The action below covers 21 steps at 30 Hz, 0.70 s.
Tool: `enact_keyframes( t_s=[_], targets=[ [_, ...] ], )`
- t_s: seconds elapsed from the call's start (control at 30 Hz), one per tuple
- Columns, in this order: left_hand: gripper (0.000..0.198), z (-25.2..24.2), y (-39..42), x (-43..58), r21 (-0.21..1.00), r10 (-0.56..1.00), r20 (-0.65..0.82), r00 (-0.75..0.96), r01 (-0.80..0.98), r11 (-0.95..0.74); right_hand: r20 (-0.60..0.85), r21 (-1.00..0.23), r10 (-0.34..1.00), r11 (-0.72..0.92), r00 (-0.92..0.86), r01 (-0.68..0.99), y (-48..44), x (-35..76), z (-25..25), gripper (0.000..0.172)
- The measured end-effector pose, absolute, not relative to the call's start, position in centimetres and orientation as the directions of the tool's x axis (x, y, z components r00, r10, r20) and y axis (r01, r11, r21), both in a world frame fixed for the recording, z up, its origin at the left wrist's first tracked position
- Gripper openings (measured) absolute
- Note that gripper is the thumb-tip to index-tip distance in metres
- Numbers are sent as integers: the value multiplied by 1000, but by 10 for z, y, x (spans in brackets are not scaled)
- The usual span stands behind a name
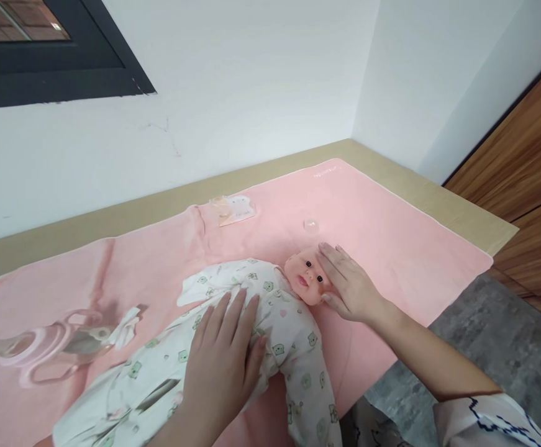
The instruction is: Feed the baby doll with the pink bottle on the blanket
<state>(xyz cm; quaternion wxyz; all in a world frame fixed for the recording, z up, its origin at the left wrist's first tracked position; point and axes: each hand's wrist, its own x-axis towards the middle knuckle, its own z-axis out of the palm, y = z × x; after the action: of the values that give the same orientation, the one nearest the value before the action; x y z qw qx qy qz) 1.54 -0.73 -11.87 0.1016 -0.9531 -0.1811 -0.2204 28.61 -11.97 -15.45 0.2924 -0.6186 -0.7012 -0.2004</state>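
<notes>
A baby doll (304, 277) in a white patterned sleepsuit (233, 347) lies on its back on a pink towel (391, 236). My left hand (226, 357) rests flat on the doll's belly, fingers stretched out. My right hand (347, 282) lies open against the top and side of the doll's head, fingers together and straight. Neither hand grips anything.
A pink baby bottle (41, 347) lies on its side at the left, with a white cloth (125, 326) beside it. A small clear packet (233, 210) and a clear round cap (311, 225) lie on the towel beyond the doll. White walls close the far side; grey floor is at the right.
</notes>
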Motion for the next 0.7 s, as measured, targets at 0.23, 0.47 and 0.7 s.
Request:
enact_keyframes(
  t_s=[0.23, 0.47, 0.7],
  targets=[
    [60, -119, -6, 15, -119, 290, 454, 843, 379, -918, 658, -131, 751, 187, -56, 974, -120, 285, -153, 69],
    [64, -120, -6, 14, -112, 303, 449, 841, 389, -915, 672, -144, 739, 197, -50, 970, -118, 282, -152, 64],
    [62, -119, -7, 14, -112, 299, 448, 842, 385, -916, 670, -190, 742, 188, -12, 964, -118, 278, -152, 65]
  ],
)
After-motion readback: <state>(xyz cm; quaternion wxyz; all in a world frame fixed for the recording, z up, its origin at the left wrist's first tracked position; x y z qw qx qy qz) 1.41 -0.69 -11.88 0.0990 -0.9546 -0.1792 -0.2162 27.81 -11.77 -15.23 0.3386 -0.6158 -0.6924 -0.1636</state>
